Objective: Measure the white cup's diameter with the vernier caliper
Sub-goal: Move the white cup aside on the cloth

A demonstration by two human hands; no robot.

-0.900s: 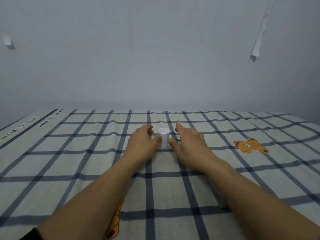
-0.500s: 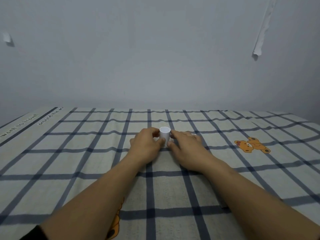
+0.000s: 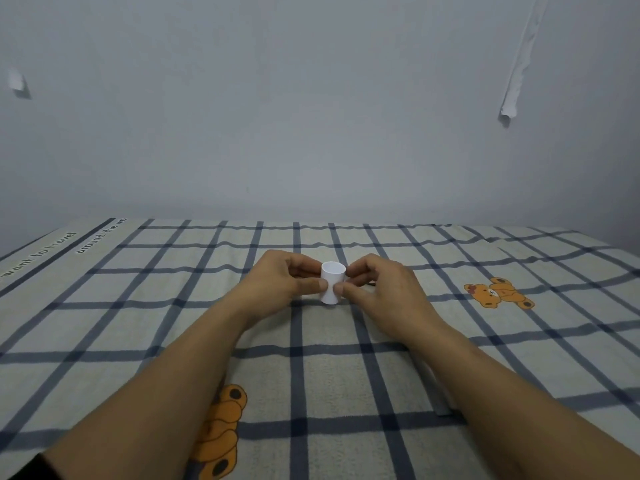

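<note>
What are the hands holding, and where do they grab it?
Both hands, left hand and right hand, pinch the white cup by its sides.

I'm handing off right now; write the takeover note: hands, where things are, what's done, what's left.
Left hand: fingers and thumb pinching the small white plastic cup from its left side.
Right hand: pinching the same cup from its right side.
Cup: upright, held between both hands over the checked bedsheet.
Vernier caliper: not clearly visible.
Done: cup gripped.
Left: find the caliper, close it across the cup, read the diameter.
</note>
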